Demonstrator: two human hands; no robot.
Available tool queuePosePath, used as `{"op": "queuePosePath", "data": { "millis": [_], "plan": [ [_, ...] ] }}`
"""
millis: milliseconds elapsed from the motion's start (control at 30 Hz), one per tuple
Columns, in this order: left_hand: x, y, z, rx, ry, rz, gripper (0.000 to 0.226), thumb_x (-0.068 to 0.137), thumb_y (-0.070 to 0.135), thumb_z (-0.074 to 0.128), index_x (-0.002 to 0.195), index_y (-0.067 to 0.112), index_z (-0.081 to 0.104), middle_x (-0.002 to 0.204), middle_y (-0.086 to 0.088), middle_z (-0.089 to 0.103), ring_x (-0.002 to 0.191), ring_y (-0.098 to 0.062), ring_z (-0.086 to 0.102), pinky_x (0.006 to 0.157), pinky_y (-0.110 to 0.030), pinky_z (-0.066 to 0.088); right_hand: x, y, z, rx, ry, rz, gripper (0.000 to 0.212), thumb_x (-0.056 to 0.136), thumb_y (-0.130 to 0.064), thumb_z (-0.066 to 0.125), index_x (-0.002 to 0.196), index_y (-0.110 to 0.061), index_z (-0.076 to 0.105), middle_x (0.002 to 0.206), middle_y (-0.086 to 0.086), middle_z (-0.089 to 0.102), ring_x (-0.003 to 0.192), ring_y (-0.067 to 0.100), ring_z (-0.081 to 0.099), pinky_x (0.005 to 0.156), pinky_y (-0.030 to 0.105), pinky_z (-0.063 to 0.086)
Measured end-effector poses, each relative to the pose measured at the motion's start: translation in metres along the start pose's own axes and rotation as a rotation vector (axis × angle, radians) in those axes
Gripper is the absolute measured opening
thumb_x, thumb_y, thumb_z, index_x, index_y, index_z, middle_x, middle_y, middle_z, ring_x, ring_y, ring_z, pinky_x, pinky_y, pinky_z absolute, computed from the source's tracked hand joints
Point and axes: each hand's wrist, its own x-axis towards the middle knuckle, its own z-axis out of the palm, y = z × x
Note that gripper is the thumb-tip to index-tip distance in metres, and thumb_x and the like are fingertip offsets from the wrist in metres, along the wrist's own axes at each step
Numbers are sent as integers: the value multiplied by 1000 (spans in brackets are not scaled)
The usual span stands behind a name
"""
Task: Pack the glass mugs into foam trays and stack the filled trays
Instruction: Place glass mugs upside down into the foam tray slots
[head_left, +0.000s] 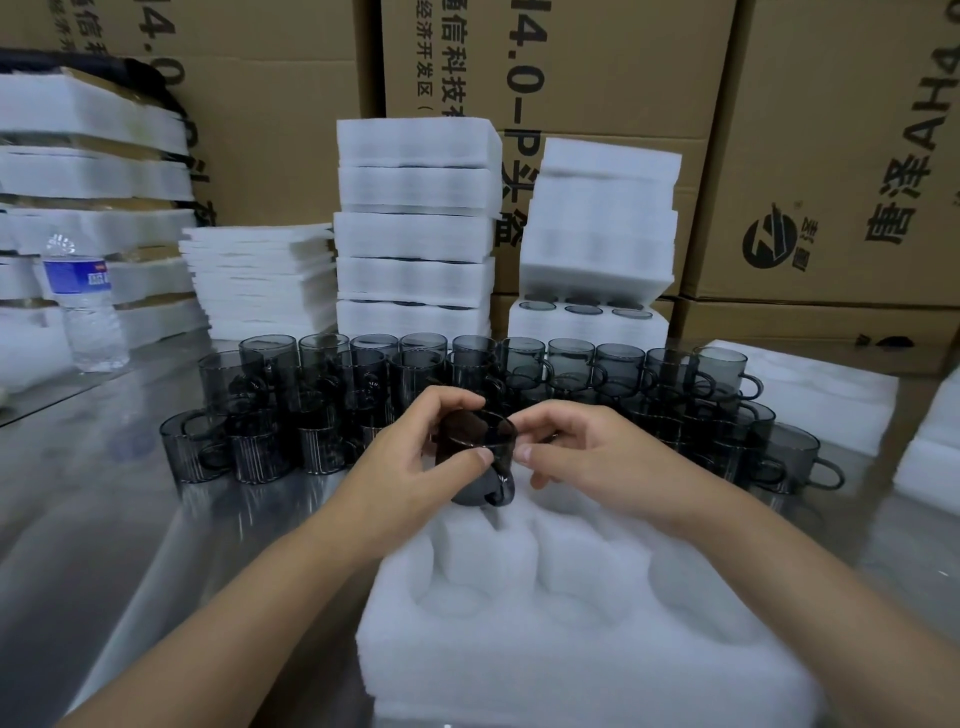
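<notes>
A smoky grey glass mug hangs just above the far edge of a white foam tray whose round pockets hold nothing. My left hand grips the mug's left side, thumb on the near rim. My right hand pinches its right rim with thumb and fingertips. Behind my hands, several more grey mugs stand in rows on the metal table. A filled tray with mug rims showing sits at the back under a stack of trays.
A taller stack of filled foam trays and a pile of flat foam sheets stand behind the mugs. A water bottle is at the left. More foam lies at the right. Cardboard boxes wall the back.
</notes>
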Motion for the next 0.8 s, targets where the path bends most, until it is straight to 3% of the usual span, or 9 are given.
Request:
{"op": "queuePosePath", "data": {
  "millis": [167, 367, 433, 500, 567, 667, 733, 800],
  "plan": [
    [2, -3, 0, -22, -38, -27, 40, 72, 32, 58, 112, 39, 58, 102, 16, 66, 100, 0, 59, 87, -16, 45, 0, 1, 0, -30, 4, 8, 14, 89, -21, 64, 101, -27, 68, 88, -13, 67, 73, 7, 65, 89, 37, 51],
    [2, 2, 2, -83, -21, -58, 37, 76, 45, 52, 111, 35, 62, 112, 11, 68, 109, 3, 58, 94, -13, 41, 0, 0, 1, -31, 17, -13, 14, 91, -25, 62, 97, -36, 67, 85, -18, 65, 70, 4, 66, 83, 28, 51],
    [3, 0, 2, -89, -1, -90, 25, 86, 31, 57, 110, 38, 60, 110, 11, 68, 104, 4, 60, 89, -12, 43, 0, 1, 1, -39, 9, -15, 13, 90, -27, 62, 98, -36, 67, 83, -20, 65, 71, 3, 66, 82, 26, 50],
    [3, -2, 3, -73, -22, -107, 35, 90, 8, 60, 112, 35, 59, 113, 8, 66, 101, 2, 61, 84, -13, 46, 0, 1, 0, -44, -3, -13, 13, 89, -29, 64, 99, -36, 67, 82, -21, 65, 72, 4, 66, 83, 27, 50],
    [3, -2, 3, -22, -46, -111, 39, 88, 1, 59, 115, 29, 60, 115, 6, 65, 100, 4, 61, 81, -10, 46, 0, 2, 0, -59, -14, -8, 14, 87, -28, 66, 98, -36, 67, 84, -18, 66, 74, 5, 66, 84, 29, 51],
    [4, -1, 2, -26, -104, -144, 33, 86, 6, 65, 116, 20, 66, 115, 1, 65, 99, -2, 64, 87, -19, 51, 0, 3, 0, -94, -7, 12, 15, 85, -28, 68, 99, -33, 70, 82, -12, 67, 75, 6, 65, 83, 29, 51],
    [4, 2, 1, 9, -143, -171, 43, 78, 21, 68, 121, 18, 64, 117, 2, 64, 106, -7, 62, 99, -31, 47, 0, 4, 0, -114, -4, 27, 17, 84, -27, 69, 101, -31, 72, 85, -8, 67, 77, 7, 63, 79, 27, 50],
    [5, 4, 0, 42, -175, -191, 47, 79, 23, 67, 125, 17, 62, 120, 4, 63, 112, -8, 59, 105, -35, 42, 0, 4, 1, -158, -2, 16, 19, 84, -26, 69, 103, -28, 73, 91, -11, 64, 77, 2, 60, 74, 22, 48]
  ]
}}
